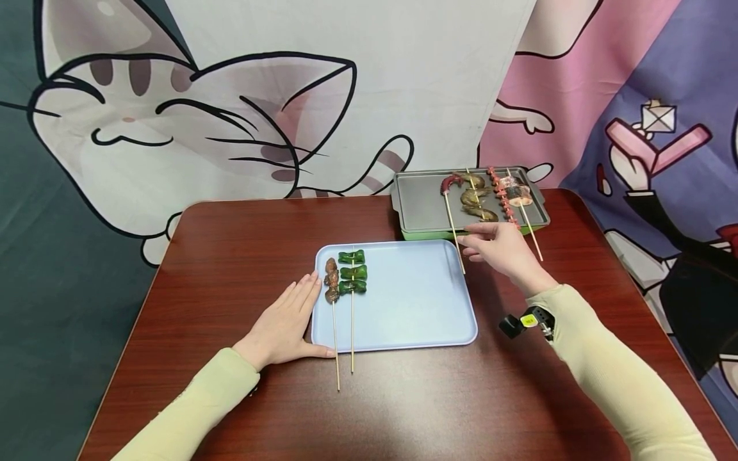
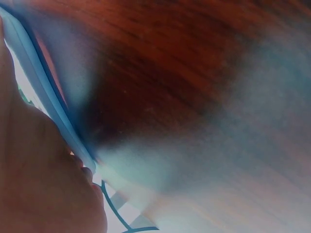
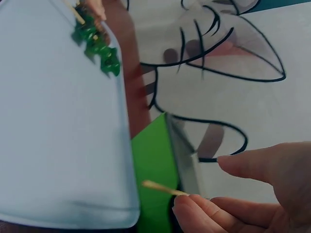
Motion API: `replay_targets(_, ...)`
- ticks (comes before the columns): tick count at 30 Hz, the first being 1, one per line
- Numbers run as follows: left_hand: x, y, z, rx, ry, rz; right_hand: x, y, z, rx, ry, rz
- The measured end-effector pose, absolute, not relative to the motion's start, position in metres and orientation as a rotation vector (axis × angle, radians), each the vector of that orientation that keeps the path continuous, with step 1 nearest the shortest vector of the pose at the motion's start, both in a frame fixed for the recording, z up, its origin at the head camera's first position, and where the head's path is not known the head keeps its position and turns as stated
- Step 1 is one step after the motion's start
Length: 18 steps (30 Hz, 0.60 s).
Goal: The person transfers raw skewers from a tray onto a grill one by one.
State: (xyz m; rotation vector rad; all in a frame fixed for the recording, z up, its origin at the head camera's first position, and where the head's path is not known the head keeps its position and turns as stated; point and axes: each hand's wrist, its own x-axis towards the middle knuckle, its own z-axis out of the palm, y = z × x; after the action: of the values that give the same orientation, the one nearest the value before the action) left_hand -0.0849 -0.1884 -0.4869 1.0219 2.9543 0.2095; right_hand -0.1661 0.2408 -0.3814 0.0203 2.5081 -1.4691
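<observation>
My left hand (image 1: 288,320) lies with straight fingers along the left rim of a pale blue tray (image 1: 415,294), its thumb close to a skewer's stick. On the tray are a skewer of brown meat pieces (image 1: 331,282) and a skewer of green peppers (image 1: 353,273), their sticks jutting over the near rim. At the back right, my right hand (image 1: 498,250) has its fingertips right at the wooden stick of a skewer with a curved dark red piece (image 1: 450,184). A gap shows between its thumb and fingers around the stick's end (image 3: 155,185) in the right wrist view.
A grey grill pan (image 1: 421,202) with a green base (image 1: 423,235) stands behind the tray. It also bears a skewer of brownish-green folded pieces (image 1: 474,197), a red knobbly skewer (image 1: 500,195) and a pinkish, browned skewer (image 1: 516,191). A cat-print cloth (image 1: 230,128) hangs behind the table (image 1: 242,237).
</observation>
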Motion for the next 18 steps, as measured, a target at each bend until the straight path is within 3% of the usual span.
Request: replay_targets(18,-0.086,-0.190,-0.493,1.009,2.958,0.154,-0.135,0.228,-0.339,-0.083,2.589,-1.550)
